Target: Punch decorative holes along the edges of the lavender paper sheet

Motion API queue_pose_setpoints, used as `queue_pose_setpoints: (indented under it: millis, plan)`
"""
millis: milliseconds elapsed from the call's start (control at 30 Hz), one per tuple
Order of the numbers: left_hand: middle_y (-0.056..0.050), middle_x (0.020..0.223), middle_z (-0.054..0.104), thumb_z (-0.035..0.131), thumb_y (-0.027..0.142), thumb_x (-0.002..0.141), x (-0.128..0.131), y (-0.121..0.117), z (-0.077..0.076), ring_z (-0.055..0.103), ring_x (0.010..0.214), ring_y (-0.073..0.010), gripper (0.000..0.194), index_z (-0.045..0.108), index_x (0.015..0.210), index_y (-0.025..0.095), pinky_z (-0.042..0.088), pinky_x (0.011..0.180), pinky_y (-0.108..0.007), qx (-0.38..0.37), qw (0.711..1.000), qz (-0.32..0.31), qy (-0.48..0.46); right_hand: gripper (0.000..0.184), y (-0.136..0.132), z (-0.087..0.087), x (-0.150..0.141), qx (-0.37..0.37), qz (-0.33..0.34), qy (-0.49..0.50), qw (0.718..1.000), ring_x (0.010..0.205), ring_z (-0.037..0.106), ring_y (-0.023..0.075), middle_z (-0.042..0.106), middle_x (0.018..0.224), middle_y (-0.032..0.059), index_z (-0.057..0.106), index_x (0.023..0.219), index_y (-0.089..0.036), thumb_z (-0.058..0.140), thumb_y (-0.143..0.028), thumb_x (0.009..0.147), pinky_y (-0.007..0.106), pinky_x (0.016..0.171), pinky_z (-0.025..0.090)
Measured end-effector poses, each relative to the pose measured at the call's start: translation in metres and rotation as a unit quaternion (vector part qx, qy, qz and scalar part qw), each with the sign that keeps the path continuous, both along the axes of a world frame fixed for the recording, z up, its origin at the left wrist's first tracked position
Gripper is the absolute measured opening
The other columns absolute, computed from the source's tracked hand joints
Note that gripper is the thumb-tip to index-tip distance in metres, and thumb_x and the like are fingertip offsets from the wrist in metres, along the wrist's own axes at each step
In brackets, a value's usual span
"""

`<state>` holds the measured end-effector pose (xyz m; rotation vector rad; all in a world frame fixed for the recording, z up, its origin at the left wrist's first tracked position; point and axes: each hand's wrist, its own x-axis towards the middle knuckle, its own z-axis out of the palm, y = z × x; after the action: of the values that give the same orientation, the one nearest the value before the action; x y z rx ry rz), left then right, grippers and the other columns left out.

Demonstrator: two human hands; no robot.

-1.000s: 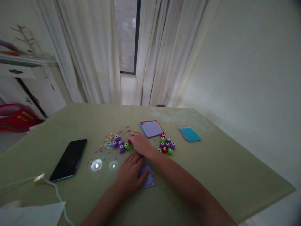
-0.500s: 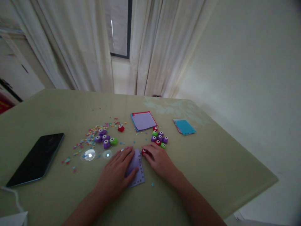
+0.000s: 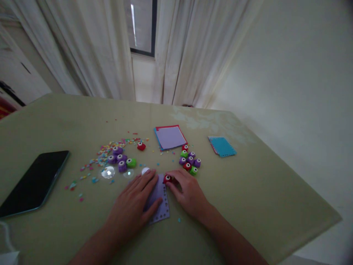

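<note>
My left hand [image 3: 138, 200] lies flat with its fingers stretched out, resting on a lilac sheet of paper [image 3: 160, 198] that has a row of small holes along its right and lower edges. Between the thumb and fingers of my right hand [image 3: 190, 189] is a small red hole punch [image 3: 167, 179] with a single eye on it. This punch sits at the upper right corner of the sheet; whether the paper is inside its slot I cannot tell. Part of the sheet is hidden under my left hand.
Several purple and green punches [image 3: 121, 158] stand left, beside scattered confetti [image 3: 103, 152] and clear discs [image 3: 108, 172]. More punches [image 3: 190, 160] cluster right. Behind are a lilac-topped paper stack [image 3: 171, 137] and blue punched sheets [image 3: 223, 146]. A black tablet [image 3: 35, 182] lies far left.
The red punch in my right hand has moved slightly left, onto the sheet's upper right corner. My left hand stays on the paper. The camera view has shifted a little.
</note>
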<state>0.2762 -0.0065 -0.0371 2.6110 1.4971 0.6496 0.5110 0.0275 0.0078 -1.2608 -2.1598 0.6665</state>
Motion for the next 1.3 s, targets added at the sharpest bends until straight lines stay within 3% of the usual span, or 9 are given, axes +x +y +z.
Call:
queue_pose_setpoints:
  millis: [200, 533, 867, 967, 1100, 1300]
  plan:
    - [-0.008, 0.167, 0.050, 0.059, 0.052, 0.104, 0.000, 0.000, 0.004, 0.052, 0.150, -0.0323, 0.066, 0.047, 0.163, 0.025, 0.042, 0.125, -0.054, 0.007, 1.000, -0.025, 0.005, 0.020, 0.002, -0.002, 0.001, 0.008, 0.012, 0.018, 1.000, 0.108, 0.069, 0.0248, 0.076, 0.116, 0.0095, 0.072, 0.124, -0.019, 0.066, -0.019, 0.105, 0.038, 0.099, 0.055]
    - [-0.006, 0.168, 0.050, 0.057, 0.054, 0.106, 0.001, -0.001, 0.007, 0.048, 0.151, -0.0316, 0.063, 0.048, 0.162, 0.028, 0.034, 0.128, -0.055, -0.013, 1.000, -0.013, -0.002, 0.020, 0.004, -0.001, 0.004, 0.006, 0.039, 0.023, 0.999, 0.110, 0.069, 0.0240, 0.077, 0.117, 0.0085, 0.073, 0.125, -0.021, 0.063, -0.022, 0.107, 0.037, 0.101, 0.054]
    - [-0.007, 0.165, 0.053, 0.059, 0.051, 0.105, 0.002, 0.000, 0.012, 0.050, 0.149, -0.0332, 0.061, 0.050, 0.161, 0.027, 0.039, 0.126, -0.057, -0.021, 0.999, -0.019, -0.023, 0.022, 0.004, -0.001, 0.003, 0.021, 0.013, 0.038, 0.999, 0.107, 0.071, 0.0243, 0.077, 0.116, 0.0100, 0.073, 0.126, -0.021, 0.063, -0.026, 0.107, 0.039, 0.100, 0.056]
    - [-0.008, 0.162, 0.056, 0.053, 0.043, 0.109, 0.003, 0.002, 0.017, 0.053, 0.146, -0.0311, 0.053, 0.052, 0.159, 0.026, 0.040, 0.125, -0.055, -0.020, 0.999, -0.016, -0.044, 0.020, 0.005, 0.000, 0.004, 0.034, -0.012, 0.054, 0.998, 0.104, 0.072, 0.0237, 0.077, 0.114, 0.0102, 0.073, 0.124, -0.019, 0.064, -0.023, 0.106, 0.037, 0.097, 0.057]
    - [-0.009, 0.156, 0.061, 0.044, 0.035, 0.112, 0.004, 0.005, 0.024, 0.057, 0.141, -0.0290, 0.045, 0.056, 0.153, 0.022, 0.045, 0.121, -0.051, -0.008, 0.996, 0.009, -0.088, 0.021, 0.004, 0.003, 0.004, 0.064, 0.020, 0.039, 0.997, 0.103, 0.070, 0.0234, 0.076, 0.109, 0.0096, 0.075, 0.121, -0.019, 0.060, -0.020, 0.108, 0.036, 0.094, 0.057]
    - [-0.011, 0.151, 0.065, 0.055, 0.043, 0.106, 0.002, 0.006, 0.025, 0.062, 0.135, -0.0317, 0.045, 0.061, 0.147, 0.024, 0.049, 0.116, -0.052, -0.003, 0.997, 0.020, -0.078, 0.020, 0.004, 0.000, 0.003, 0.068, 0.018, 0.044, 0.997, 0.106, 0.071, 0.0224, 0.076, 0.114, 0.0096, 0.076, 0.122, -0.020, 0.062, -0.023, 0.107, 0.035, 0.096, 0.057]
